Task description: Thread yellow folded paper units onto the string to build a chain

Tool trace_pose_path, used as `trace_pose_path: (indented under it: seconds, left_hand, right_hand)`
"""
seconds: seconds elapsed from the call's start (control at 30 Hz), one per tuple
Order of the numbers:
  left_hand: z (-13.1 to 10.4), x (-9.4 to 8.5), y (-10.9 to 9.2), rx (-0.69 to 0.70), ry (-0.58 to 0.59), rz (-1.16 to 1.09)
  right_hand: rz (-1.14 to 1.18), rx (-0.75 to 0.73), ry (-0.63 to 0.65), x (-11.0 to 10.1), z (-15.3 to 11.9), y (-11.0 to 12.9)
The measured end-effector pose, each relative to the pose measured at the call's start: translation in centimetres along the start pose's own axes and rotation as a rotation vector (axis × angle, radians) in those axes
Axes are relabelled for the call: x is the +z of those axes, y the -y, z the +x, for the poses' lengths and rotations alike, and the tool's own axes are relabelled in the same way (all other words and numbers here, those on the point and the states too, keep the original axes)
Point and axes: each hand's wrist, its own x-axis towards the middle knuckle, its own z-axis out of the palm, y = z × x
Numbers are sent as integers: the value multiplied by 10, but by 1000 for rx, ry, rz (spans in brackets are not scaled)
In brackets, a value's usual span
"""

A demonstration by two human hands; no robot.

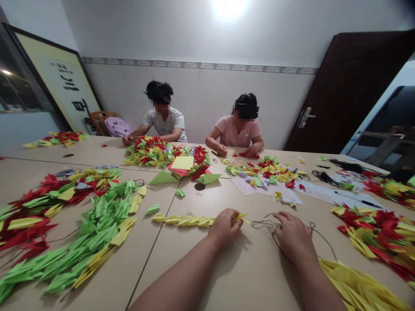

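Observation:
My left hand (226, 229) is closed on the right end of a strand of folded yellow paper pieces (191, 221), which lies across the table near the middle. A dark thin cord (264, 223) runs in loose loops from that end toward the right. Over the cord is my right hand (293, 235), its index finger and thumb side near the loops; whether it pinches the cord is too small to tell. Beyond the strand's left part lie two small green folded papers (153, 209).
Green garland (94, 233) and red garland (29, 233) lie left; yellow (359, 285) and red-yellow (382, 237) ones lie right. A mixed heap (149, 151) and paper squares (182, 163) sit midtable. Two people (165, 121) (240, 129) sit across, their hands at the table.

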Motion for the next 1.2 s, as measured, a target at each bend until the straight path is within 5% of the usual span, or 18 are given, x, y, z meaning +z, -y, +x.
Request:
trace_pose_path:
  seconds: [0.13, 0.27, 0.4, 0.63, 0.9, 1.2]
  left_hand:
    - [0, 1, 1, 12, -9, 3]
    - [0, 2, 2, 30, -26, -4]
    - [-1, 1, -1, 40, -17, 47]
    - [-5, -1, -6, 144, -27, 344]
    - [-9, -10, -5, 115, 39, 527]
    - [-19, -56, 2, 139, 98, 677]
  right_hand:
    - [188, -190, -153, 3, -2, 12]
    - [350, -292, 126, 9, -6, 37]
    - [353, -274, 257, 5, -7, 46]
    - [384, -128, 143, -7, -2, 32]
    - [377, -32, 227, 3, 0, 23]
    - [377, -34, 261, -4, -3, 30]
